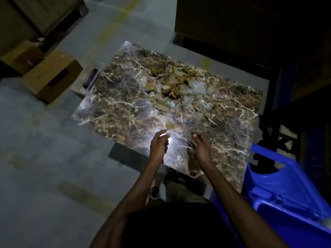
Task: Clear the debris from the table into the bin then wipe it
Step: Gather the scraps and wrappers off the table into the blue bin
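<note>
Dim storeroom; on the marbled desk (125, 111) the debris (179, 86) lies toward the far edge, beyond both empty, loosely curled hands, left hand (158, 146) and right hand (201, 146); bin (286, 185) nearer the right.

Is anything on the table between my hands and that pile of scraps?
Almost nothing. Both hands hover over bare marble table; only one small cardboard piece lies just ahead of them, before the main debris pile.
</note>
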The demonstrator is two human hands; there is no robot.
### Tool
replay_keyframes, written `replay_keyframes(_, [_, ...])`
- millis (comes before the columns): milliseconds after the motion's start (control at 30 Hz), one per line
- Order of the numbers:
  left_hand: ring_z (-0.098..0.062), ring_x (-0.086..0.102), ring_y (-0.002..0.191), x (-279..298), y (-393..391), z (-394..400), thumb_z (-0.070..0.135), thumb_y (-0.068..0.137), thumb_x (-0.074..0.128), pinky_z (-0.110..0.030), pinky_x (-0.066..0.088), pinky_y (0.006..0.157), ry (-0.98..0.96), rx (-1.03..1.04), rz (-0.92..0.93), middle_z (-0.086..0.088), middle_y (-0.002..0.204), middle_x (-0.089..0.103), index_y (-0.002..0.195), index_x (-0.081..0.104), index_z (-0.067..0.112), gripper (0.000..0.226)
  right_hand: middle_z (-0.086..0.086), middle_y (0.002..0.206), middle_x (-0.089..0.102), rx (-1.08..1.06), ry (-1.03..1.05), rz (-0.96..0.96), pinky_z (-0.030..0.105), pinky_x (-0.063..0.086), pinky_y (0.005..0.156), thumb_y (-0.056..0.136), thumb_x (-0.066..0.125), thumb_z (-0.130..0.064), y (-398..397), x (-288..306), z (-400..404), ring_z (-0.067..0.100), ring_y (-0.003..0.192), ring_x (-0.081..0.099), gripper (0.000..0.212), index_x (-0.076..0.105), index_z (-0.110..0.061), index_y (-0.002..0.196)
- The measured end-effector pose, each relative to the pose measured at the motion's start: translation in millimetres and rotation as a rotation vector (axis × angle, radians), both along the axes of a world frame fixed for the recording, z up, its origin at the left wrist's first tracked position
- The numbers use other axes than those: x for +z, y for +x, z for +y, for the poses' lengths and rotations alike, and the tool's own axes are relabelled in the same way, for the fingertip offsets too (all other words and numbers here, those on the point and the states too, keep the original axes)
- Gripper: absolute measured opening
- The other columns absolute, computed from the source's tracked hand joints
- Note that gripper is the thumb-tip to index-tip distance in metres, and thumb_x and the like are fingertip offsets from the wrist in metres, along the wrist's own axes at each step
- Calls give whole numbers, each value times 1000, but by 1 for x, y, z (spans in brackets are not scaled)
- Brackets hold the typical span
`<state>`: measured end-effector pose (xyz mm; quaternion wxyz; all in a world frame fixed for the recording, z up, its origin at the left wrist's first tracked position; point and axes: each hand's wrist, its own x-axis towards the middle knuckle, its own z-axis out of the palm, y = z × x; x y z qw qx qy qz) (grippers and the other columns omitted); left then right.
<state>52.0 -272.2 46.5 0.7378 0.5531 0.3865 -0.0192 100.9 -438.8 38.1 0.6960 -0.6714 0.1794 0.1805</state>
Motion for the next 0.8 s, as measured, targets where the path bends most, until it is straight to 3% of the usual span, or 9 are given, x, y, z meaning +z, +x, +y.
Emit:
replay_keyframes(133, [-26,60,84,3,54,3,16,100,62,-34,46,64,17,-63,-56,-12,101,68,113,70,23,16,4,115,72,-34,-114,-90,39,53,85,103,61,-17,59,-13,-10,25,106,68,18,73,-30,107])
replay_keyframes(267, [-24,62,96,3,114,-4,19,100,65,-22,54,71,167,-200,-91,-10,113,65,124,64,18,24,7,125,64,-28,-258,-181,41,54,96,103,60,-17,120,-20,-20,22,114,62,19,65,-20,120])
replay_keyframes(333, [-18,59,108,1,143,-5,22,100,65,-11,51,78,516,-386,-116,-8,127,61,133,60,16,34,10,132,58,-22,-373,-234,30,48,98,102,59,-15,151,-20,-21,17,118,56,26,62,-18,127])
replay_keyframes(400, [-20,52,122,-6,175,-1,25,95,66,-27,51,96,973,-608,-247,-7,135,56,137,58,15,44,12,139,52,-6,-499,-267,23,42,99,100,59,-16,181,-24,-19,18,122,52,37,59,-13,136])
replay_keyframes(467, [-29,44,135,-16,211,5,31,92,65,-44,44,109,1180,-743,-304,-11,145,51,142,54,14,55,13,145,48,31,-582,-229,34,42,108,96,59,-26,206,-36,-15,27,132,49,49,54,-15,144])
replay_keyframes(533, [-32,28,149,-26,239,8,42,96,60,-47,27,119,1172,-824,-202,-12,161,36,154,42,16,66,15,148,45,67,-601,-200,41,40,112,97,60,-26,215,-49,-9,33,137,45,54,50,-13,149])
replay_keyframes(600, [-33,17,154,-41,254,9,49,98,57,-48,18,123,1182,-924,-114,-11,168,23,159,32,18,73,16,149,42,93,-602,-200,30,35,109,102,59,-20,209,-53,0,30,138,41,54,45,-12,153])
replay_keyframes(733, [-37,23,148,-63,239,6,53,95,53,-51,26,121,1188,-1004,-98,-13,162,31,158,33,20,74,3,151,36,107,-546,-214,9,28,104,106,53,-18,181,-55,9,-2,131,28,52,40,-13,156])
replay_keyframes(800, [-33,29,141,-68,223,4,51,93,57,-48,34,115,1125,-916,-129,-10,156,38,154,38,21,71,-2,142,39,53,-503,-258,8,40,100,105,55,-16,171,-59,9,3,128,40,50,45,-11,153])
